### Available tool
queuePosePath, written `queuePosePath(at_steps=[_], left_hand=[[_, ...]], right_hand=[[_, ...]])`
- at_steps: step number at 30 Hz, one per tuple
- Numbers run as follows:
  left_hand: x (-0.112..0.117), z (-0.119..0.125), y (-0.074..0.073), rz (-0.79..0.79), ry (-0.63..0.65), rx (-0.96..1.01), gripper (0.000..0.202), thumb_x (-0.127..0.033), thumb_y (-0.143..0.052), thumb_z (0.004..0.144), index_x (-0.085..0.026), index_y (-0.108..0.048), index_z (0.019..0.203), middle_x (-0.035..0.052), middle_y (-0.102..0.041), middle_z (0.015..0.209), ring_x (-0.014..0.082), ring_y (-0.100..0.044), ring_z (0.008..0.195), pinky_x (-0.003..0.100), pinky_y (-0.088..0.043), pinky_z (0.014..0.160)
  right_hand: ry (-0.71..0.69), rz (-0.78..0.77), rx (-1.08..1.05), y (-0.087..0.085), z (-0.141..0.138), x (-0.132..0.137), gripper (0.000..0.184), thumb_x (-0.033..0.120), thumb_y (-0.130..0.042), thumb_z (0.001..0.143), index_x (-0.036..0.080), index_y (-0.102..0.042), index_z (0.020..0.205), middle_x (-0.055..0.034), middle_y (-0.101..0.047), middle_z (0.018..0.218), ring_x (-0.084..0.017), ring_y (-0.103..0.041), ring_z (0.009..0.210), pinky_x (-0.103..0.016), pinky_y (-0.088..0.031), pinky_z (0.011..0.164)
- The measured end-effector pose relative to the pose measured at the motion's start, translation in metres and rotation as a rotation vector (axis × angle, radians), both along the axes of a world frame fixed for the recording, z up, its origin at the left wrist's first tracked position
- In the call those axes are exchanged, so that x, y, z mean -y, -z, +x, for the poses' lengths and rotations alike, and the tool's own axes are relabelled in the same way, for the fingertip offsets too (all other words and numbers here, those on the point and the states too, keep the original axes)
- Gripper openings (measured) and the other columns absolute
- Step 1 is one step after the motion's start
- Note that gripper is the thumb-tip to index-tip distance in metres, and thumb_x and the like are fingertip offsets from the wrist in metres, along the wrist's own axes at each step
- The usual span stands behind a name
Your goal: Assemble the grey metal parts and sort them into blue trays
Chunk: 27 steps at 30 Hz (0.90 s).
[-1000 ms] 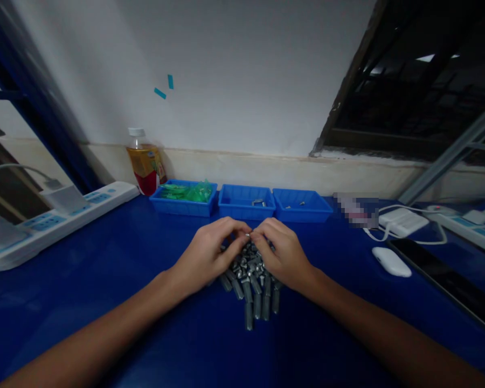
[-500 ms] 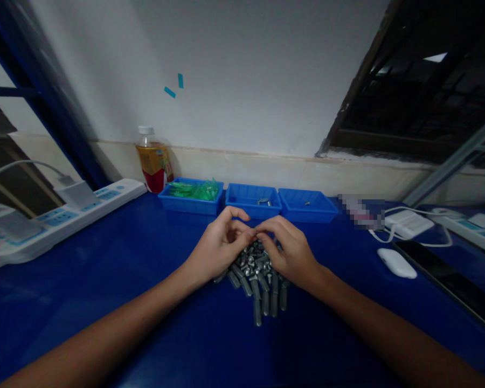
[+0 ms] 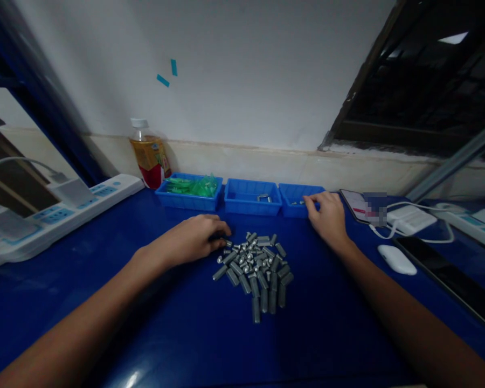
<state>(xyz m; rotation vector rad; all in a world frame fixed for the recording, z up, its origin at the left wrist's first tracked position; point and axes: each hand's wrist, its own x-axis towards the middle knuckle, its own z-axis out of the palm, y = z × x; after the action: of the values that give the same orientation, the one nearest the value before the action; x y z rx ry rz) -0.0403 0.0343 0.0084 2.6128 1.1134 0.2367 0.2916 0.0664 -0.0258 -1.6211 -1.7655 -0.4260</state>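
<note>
My right hand [image 3: 327,215] reaches over the right blue bin [image 3: 293,210], thumb and forefinger pinched at its right side. Small metal pieces [image 3: 294,203] lie in that bin, close to the fingertips; whether one is in the pinch is unclear. On the blue table my left hand [image 3: 200,237] rests with curled fingers, thumb and forefinger apart. Its thumb tip is beside a small screw [image 3: 228,243] at the left edge of a pile. The pile mixes shiny small screws [image 3: 246,258] and grey hexagonal standoffs [image 3: 256,310], the longer ones lying at the near side.
The middle bin [image 3: 253,207] holds a few metal pieces, the left bin [image 3: 189,202] green plastic bags. A drink bottle [image 3: 147,156] and a power strip [image 3: 64,215] stand left. Rightward lie a white case [image 3: 396,260], a dark phone [image 3: 448,280], another phone [image 3: 353,205] and cables.
My hands have parted from above the pile. The right hand has moved right and away to the right bin; the left has shifted left and lowered beside the pile, its fingers spreading from the pinch.
</note>
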Motion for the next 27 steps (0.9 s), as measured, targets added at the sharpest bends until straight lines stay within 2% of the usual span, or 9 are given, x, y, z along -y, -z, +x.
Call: queuePosePath(at_steps=[3,7,12,15,18,20,23,27], left_hand=[[0.0,0.002,0.004,0.011,-0.01,0.021,0.018,-0.028,-0.051,0.083,-0.021,-0.065,0.091,0.0046,-0.063,0.092,0.0158,-0.059,0.081,0.024,-0.045,0.075],[0.0,0.007,0.005,0.057,-0.054,0.077,0.02,-0.029,-0.048,0.085,-0.018,-0.063,0.092,0.0051,-0.065,0.088,0.0158,-0.059,0.079,0.026,-0.044,0.074],[0.007,0.016,0.005,0.078,-0.048,0.237,0.022,-0.029,-0.044,0.087,-0.016,-0.056,0.101,0.0051,-0.064,0.087,0.0144,-0.059,0.076,0.024,-0.044,0.069],[0.014,0.022,0.005,0.041,-0.054,0.355,0.018,-0.028,-0.041,0.089,-0.016,-0.051,0.098,0.0027,-0.062,0.081,0.0129,-0.058,0.071,0.023,-0.043,0.064],[0.022,0.028,0.003,-0.008,-0.032,0.434,0.016,-0.028,-0.04,0.09,-0.016,-0.049,0.091,0.001,-0.061,0.077,0.0121,-0.057,0.069,0.022,-0.042,0.061],[0.027,0.032,0.002,-0.042,-0.002,0.475,0.015,-0.028,-0.04,0.09,-0.016,-0.048,0.089,0.0004,-0.06,0.077,0.0117,-0.057,0.069,0.022,-0.042,0.062],[0.031,0.035,-0.001,-0.094,0.016,0.526,0.016,-0.031,-0.04,0.09,-0.016,-0.048,0.088,-0.0004,-0.059,0.075,0.0114,-0.056,0.068,0.022,-0.042,0.062],[0.031,0.036,-0.001,-0.146,0.018,0.587,0.018,-0.032,-0.041,0.09,-0.016,-0.049,0.092,0.0007,-0.061,0.079,0.0122,-0.058,0.073,0.023,-0.044,0.066]], right_hand=[[0.014,-0.024,-0.016,0.002,-0.002,-0.001,0.031,0.038,-0.046,0.087,0.017,-0.064,0.073,-0.0091,-0.063,0.081,-0.023,-0.051,0.084,-0.036,-0.037,0.078],[-0.052,0.014,-0.036,-0.007,-0.018,0.011,0.027,0.036,-0.047,0.086,0.017,-0.063,0.075,-0.0077,-0.063,0.082,-0.023,-0.052,0.086,-0.036,-0.037,0.08],[-0.301,0.019,-0.028,-0.017,-0.054,0.039,0.019,0.031,-0.049,0.087,0.019,-0.06,0.078,-0.0049,-0.062,0.079,-0.021,-0.053,0.084,-0.035,-0.038,0.078],[-0.483,-0.013,-0.019,-0.017,-0.073,0.055,0.013,0.028,-0.051,0.086,0.019,-0.06,0.087,-0.0045,-0.061,0.08,-0.02,-0.053,0.082,-0.034,-0.038,0.076],[-0.628,-0.043,0.025,-0.017,-0.087,0.067,0.021,0.029,-0.056,0.083,0.019,-0.056,0.102,-0.0057,-0.061,0.086,-0.021,-0.053,0.084,-0.034,-0.038,0.074],[-0.689,-0.06,0.067,-0.019,-0.094,0.073,0.022,0.027,-0.056,0.083,0.019,-0.055,0.102,-0.0063,-0.062,0.09,-0.021,-0.053,0.085,-0.034,-0.038,0.074],[-0.721,-0.075,0.102,-0.021,-0.1,0.078,0.011,0.024,-0.052,0.085,0.018,-0.056,0.094,-0.0059,-0.062,0.088,-0.02,-0.053,0.083,-0.033,-0.037,0.071],[-0.698,-0.08,0.068,-0.02,-0.104,0.076,0.011,0.023,-0.047,0.089,0.017,-0.055,0.092,-0.0066,-0.061,0.086,-0.019,-0.053,0.081,-0.032,-0.037,0.071]])
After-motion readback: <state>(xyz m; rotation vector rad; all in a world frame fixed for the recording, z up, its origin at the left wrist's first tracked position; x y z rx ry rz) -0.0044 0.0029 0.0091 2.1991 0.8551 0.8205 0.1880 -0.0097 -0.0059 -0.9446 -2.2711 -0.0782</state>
